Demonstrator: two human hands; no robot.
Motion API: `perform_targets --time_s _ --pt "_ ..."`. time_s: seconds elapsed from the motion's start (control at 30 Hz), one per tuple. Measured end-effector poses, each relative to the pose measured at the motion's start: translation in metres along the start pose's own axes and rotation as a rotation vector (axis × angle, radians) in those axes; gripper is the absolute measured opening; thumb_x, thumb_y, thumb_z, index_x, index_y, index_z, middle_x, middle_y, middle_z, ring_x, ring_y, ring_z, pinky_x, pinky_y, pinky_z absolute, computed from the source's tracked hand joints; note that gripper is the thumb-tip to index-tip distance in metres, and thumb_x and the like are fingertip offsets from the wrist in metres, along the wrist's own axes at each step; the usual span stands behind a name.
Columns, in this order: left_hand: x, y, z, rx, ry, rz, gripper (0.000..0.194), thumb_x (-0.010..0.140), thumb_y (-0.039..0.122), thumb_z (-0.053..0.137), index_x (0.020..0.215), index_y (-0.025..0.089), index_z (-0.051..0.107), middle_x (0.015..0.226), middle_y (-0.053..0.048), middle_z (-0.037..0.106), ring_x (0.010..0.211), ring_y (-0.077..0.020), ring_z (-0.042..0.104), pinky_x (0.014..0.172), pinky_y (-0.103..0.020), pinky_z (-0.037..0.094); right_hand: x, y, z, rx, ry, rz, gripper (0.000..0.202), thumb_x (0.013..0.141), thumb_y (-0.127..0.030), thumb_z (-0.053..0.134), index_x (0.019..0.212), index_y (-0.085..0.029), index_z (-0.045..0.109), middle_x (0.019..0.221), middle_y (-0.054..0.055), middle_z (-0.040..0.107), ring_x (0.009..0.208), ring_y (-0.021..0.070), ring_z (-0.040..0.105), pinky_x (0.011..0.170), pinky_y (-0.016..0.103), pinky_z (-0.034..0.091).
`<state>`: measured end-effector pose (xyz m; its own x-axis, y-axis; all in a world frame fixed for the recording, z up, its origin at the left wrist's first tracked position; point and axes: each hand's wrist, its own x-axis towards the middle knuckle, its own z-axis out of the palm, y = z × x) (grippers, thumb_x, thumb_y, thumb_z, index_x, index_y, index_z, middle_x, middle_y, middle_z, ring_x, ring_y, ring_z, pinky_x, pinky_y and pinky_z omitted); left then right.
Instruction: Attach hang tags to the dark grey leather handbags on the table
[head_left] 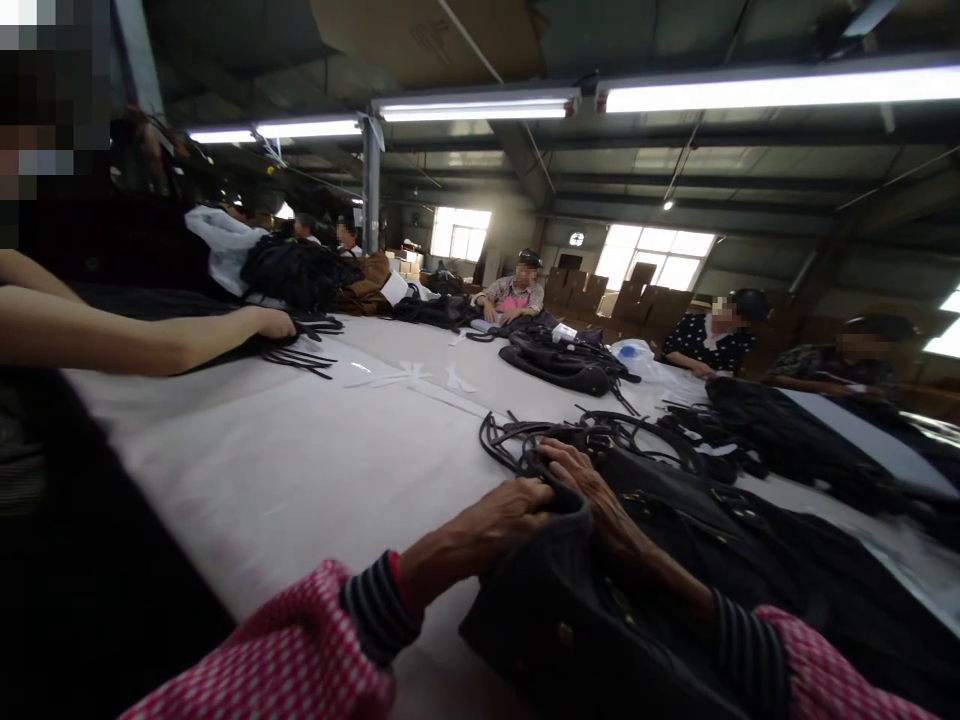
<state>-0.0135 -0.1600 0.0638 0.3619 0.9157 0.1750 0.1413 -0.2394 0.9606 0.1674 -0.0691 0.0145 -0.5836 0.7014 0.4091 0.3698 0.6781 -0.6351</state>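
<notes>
A black handbag (555,610) with small brass-coloured studs lies on its side at the table's near edge, its end toward the middle of the table. My left hand (499,515) is closed on the bag's left edge, its fingertips partly hidden behind the material. Across the bag's far end rests my right hand (589,485), fingers bent over the edge and gripping it. Thin black straps (499,440) curl out just beyond both hands. More black bags (720,530) with brass fittings lie against my right forearm.
The white-covered table (247,480) stretches ahead, with white paper strips (409,375) on it. At the left, a co-worker's arm (172,335) reaches over black straps. Another black bag (559,365) lies beyond my hands. Several people sit around the far side.
</notes>
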Motion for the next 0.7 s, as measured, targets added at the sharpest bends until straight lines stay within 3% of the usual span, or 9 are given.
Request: perform_targets --time_s 0.07,0.2,0.27,0.33,0.4,0.5,0.6,0.7 --pt "-0.02 0.014 -0.007 0.014 -0.083 -0.052 0.037 0.09 0.049 0.06 0.07 0.017 0.056 0.074 0.001 0.054 0.071 -0.0138 0.045 0.066 -0.025 0.039 0.002 -0.002 0.001 -0.022 -0.034 0.028 0.047 0.106 -0.049 0.033 0.136 -0.027 0.061 0.15 0.007 0.052 0.14 0.026 0.044 0.118 0.054 0.033" --pt "-0.058 0.04 -0.008 -0.079 -0.023 -0.188 0.051 0.099 0.06 0.043 0.077 0.017 0.058 0.075 0.0 0.053 0.071 -0.014 0.044 0.067 -0.025 0.04 0.006 -0.002 0.002 -0.043 -0.047 0.077 0.049 0.107 -0.052 0.03 0.139 -0.031 0.059 0.151 0.005 0.051 0.139 0.0262 0.043 0.116 0.054 0.034" --pt "-0.074 0.044 -0.005 -0.083 -0.032 -0.197 0.043 0.097 0.057 0.049 0.086 0.018 0.064 0.087 -0.002 0.063 0.081 -0.0175 0.052 0.076 -0.027 0.045 0.006 -0.003 0.004 -0.09 -0.053 0.086 0.046 0.106 -0.05 0.032 0.14 -0.033 0.059 0.151 0.004 0.051 0.136 0.0268 0.045 0.112 0.053 0.037" --pt "-0.084 0.043 -0.001 -0.043 -0.052 -0.208 0.028 0.086 0.047 0.069 0.098 0.021 0.069 0.098 -0.001 0.068 0.091 -0.0204 0.057 0.083 -0.028 0.048 0.006 -0.004 0.007 -0.16 -0.067 0.08 0.042 0.105 -0.048 0.037 0.138 -0.035 0.06 0.152 0.003 0.05 0.135 0.0276 0.045 0.11 0.054 0.039" --pt "-0.087 0.038 0.002 0.019 -0.042 -0.219 0.037 0.075 0.032 0.08 0.109 0.025 0.07 0.108 0.001 0.069 0.098 -0.0214 0.058 0.088 -0.028 0.048 0.005 -0.005 0.009 -0.198 -0.069 0.073 0.038 0.103 -0.046 0.043 0.136 -0.037 0.061 0.152 0.002 0.05 0.136 0.0283 0.045 0.11 0.055 0.038" --pt "-0.084 0.032 0.007 0.061 0.0 -0.195 0.041 0.071 0.021 0.079 0.111 0.025 0.072 0.116 0.001 0.066 0.106 -0.0207 0.056 0.093 -0.027 0.047 0.004 -0.007 0.007 -0.093 0.006 0.086 0.042 0.101 -0.047 0.046 0.138 -0.034 0.059 0.146 0.004 0.056 0.135 0.0275 0.046 0.113 0.054 0.036" --pt "-0.078 0.027 0.01 -0.077 -0.039 -0.177 0.032 0.074 0.02 0.075 0.105 0.022 0.071 0.096 0.002 0.066 0.089 -0.0168 0.058 0.076 -0.023 0.047 0.003 -0.012 -0.001 0.095 0.109 0.101 0.049 0.099 -0.044 0.046 0.146 -0.03 0.052 0.144 0.006 0.057 0.132 0.0275 0.051 0.113 0.052 0.038" --pt "-0.077 0.023 0.01 -0.132 -0.069 -0.145 0.031 0.077 0.021 0.074 0.108 0.023 0.066 0.092 0.003 0.067 0.082 -0.0163 0.058 0.07 -0.023 0.045 0.0 -0.023 -0.011 0.204 0.067 0.113 0.051 0.096 -0.037 0.049 0.146 -0.03 0.053 0.144 0.007 0.058 0.131 0.0298 0.054 0.11 0.053 0.042"
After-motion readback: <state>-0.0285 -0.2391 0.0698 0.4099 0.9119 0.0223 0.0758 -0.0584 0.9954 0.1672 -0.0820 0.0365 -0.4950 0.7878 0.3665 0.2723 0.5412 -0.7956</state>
